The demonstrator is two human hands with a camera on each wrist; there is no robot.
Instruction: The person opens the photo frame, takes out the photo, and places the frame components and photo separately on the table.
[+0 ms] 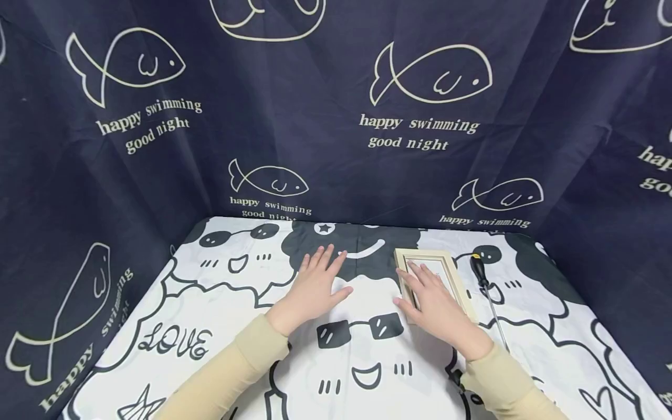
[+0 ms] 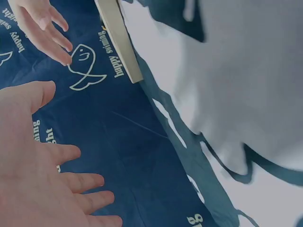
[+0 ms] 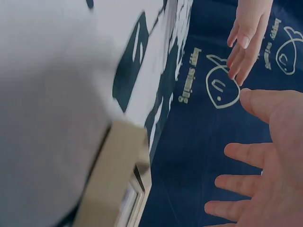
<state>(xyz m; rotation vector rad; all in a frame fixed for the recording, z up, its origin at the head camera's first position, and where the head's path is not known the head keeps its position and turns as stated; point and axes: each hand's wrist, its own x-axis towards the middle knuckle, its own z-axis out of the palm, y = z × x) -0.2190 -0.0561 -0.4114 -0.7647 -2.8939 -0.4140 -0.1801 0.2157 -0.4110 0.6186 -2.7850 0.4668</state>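
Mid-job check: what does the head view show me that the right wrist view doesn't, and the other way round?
Only the head view: the long metal screwdriver with a black-and-yellow handle, and both cream fabric sleeves.

Only the right wrist view: the palm side of the bare right hand, with a visible gap between its fingers and the pale cream, rectangular picture frame.

Both: that frame, the right hand, the bare left hand, the black-and-white cartoon-print cloth and the navy fish-print curtain.
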